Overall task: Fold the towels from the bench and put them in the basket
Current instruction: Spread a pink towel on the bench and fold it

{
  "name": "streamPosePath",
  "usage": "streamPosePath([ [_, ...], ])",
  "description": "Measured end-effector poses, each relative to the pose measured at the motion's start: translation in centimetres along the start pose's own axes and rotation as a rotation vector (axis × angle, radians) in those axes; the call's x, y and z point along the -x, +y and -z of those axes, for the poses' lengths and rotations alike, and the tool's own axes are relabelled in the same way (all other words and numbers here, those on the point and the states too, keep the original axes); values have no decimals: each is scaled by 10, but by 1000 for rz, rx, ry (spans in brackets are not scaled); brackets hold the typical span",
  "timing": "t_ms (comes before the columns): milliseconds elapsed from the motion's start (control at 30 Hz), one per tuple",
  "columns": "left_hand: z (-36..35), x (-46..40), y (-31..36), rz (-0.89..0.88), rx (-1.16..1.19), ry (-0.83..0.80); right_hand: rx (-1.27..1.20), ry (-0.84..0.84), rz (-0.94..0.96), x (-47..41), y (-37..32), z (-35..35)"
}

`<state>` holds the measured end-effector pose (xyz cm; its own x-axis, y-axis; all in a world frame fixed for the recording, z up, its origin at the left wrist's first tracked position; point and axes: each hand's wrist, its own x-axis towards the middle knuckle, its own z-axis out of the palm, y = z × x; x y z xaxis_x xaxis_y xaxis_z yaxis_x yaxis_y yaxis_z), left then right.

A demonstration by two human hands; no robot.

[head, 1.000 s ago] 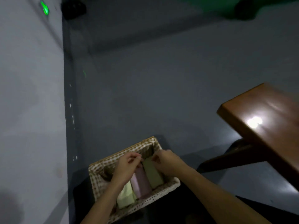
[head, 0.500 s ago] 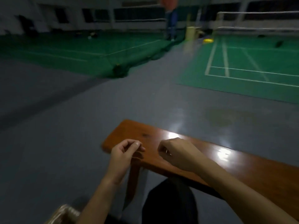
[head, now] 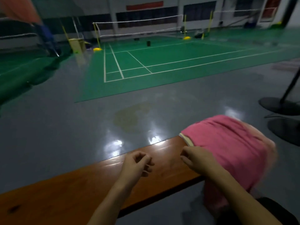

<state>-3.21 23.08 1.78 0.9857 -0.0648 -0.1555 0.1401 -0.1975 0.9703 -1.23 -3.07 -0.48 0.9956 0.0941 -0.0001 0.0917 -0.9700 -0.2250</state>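
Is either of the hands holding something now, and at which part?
Nothing is held. The left hand and right hand hover loosely curled over the bench, beside the pink towel.

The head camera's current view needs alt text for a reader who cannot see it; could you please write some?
A person's two bare hands, the left hand and right hand, hover empty with loosely curled fingers over a glossy brown wooden bench. A rumpled pink towel drapes over the bench beside the right hand, and a green badminton court lies beyond.
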Motion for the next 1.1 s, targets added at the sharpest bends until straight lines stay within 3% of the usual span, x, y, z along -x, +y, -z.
streamPosePath([
  [200, -118, -61, -9, -56, -213, -198, 164, -43, -320, -7, 116, -18],
  [333, -174, -96, -21, -62, -379, -219, 89, -67, -427, -13, 132, -26],
  [467, -209, -129, -35, -14, -458, -184, 70, -54, -401, -17, 134, -29],
  [667, -244, -144, -33, 81, -272, -187, -87, -60, -317, -16, 134, -23],
  [800, -255, -147, -28, 188, 22, -221, -176, -14, -232, -11, 129, -24],
  [933, -250, -141, -21, 188, 265, -119, -278, 103, -150, -13, 114, -23],
  [1100, -220, -136, -26, 96, 328, 43, -325, 262, 17, -19, 82, -27],
])
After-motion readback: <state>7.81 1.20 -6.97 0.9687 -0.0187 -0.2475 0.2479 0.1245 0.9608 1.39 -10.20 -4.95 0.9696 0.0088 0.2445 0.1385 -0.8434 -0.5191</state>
